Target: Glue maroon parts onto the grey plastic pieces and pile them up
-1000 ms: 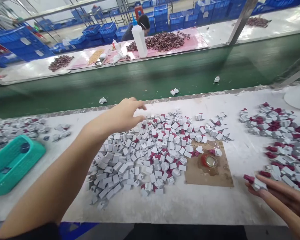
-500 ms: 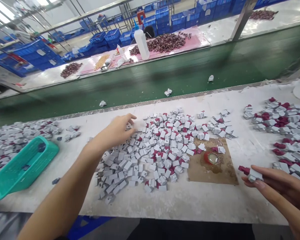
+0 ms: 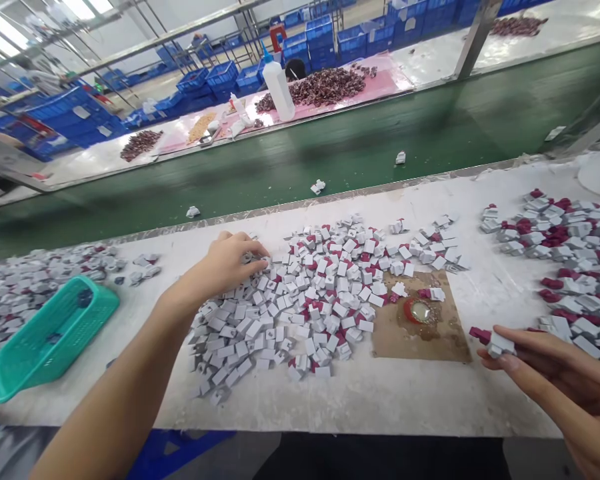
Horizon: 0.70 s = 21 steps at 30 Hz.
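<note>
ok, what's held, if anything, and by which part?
Right hand: a grey-and-maroon piece, pinched by its grey end. Left hand: at the pile; can't tell if it grips anything.

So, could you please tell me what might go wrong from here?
The grey-and-maroon part pinched in the right hand could slip. The left hand, at the crowded pile, might knock loose pieces aside. The two small parts on the brown board near the red-rimmed container may get smeared, as the board looks wet there.

No readable text, white labels (image 3: 82,112) on blue crates (image 3: 63,107), too small to read
</note>
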Available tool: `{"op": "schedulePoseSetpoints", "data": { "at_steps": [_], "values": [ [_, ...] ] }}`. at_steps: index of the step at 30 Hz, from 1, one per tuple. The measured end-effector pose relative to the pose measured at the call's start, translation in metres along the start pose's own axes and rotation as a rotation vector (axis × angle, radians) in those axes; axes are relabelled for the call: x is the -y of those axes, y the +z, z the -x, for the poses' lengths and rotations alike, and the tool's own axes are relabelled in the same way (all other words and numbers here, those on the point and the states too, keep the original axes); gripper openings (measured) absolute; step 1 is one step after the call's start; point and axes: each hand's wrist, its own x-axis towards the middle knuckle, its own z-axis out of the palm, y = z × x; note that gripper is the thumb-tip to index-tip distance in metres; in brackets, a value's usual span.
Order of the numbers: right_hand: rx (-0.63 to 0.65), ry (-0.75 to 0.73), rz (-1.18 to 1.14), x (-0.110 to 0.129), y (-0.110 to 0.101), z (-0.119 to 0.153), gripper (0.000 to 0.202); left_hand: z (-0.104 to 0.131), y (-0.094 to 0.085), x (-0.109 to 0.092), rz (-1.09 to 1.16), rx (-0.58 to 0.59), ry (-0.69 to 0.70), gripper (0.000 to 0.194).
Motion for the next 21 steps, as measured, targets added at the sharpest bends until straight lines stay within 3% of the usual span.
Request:
{"op": "schedulePoseSetpoints", "data": {
  "at_steps": [5,8,11,14,17,21],
  "values": [
    [0.004,-0.014,-0.05,0.0,0.007,0.007,0.031,0.021,-0.003,-0.005,0.14,-0.061,-0.03,0.049],
    [0.037,-0.124,-0.089,0.006,0.012,0.008,0.023,0.046,0.005,-0.022,0.487,-0.088,-0.088,0.044],
    [0.118,-0.196,-0.173,0.015,0.018,0.007,0.019,0.069,0.021,-0.051,0.993,0.06,-0.215,0.026],
    [0.177,-0.215,-0.215,0.023,0.025,0.005,0.018,0.089,0.043,-0.084,1.241,0.255,-0.265,0.017],
    [0.208,-0.199,-0.225,0.025,0.03,0.003,0.018,0.109,0.069,-0.112,1.227,0.307,-0.117,0.014],
    [0.212,-0.184,-0.217,0.024,0.034,0.003,0.018,0.137,0.11,-0.14,0.93,0.117,0.206,0.012]
  ]
}}
